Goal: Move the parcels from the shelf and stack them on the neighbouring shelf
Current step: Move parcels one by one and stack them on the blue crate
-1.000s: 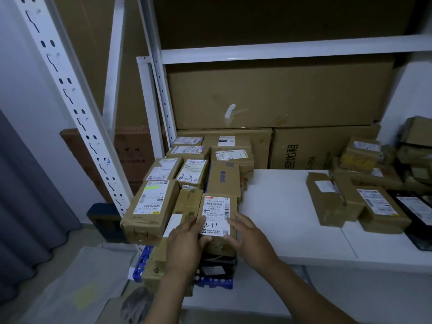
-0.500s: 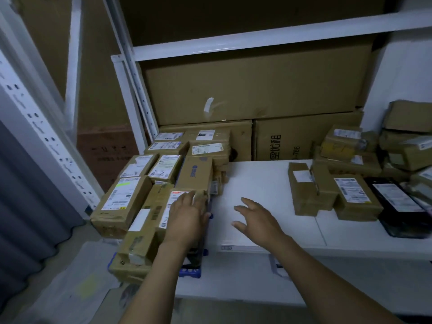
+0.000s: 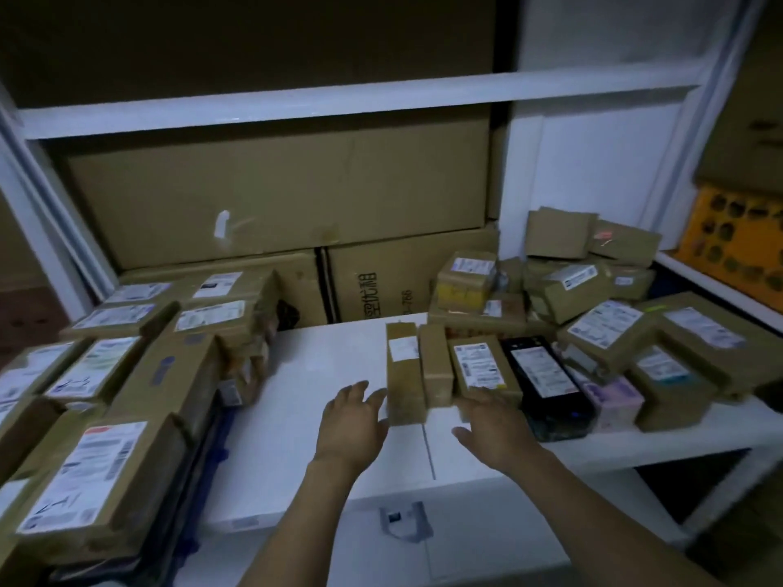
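As the view swings right, both hands have left the stack (image 3: 169, 374) and reach, holding nothing, for the loose parcels (image 3: 606, 328).
On the white shelf (image 3: 322, 366), stack at left, loose parcels at right; the parcel held a second ago has seemingly joined the stack, so the next pick is starting. Left hand (image 3: 354, 417), fingers spread, is at the nearest box's (image 3: 402, 374) left side, contact unclear; right hand (image 3: 493, 425), fingers apart, hovers at a labelled parcel's (image 3: 483, 366) near end.
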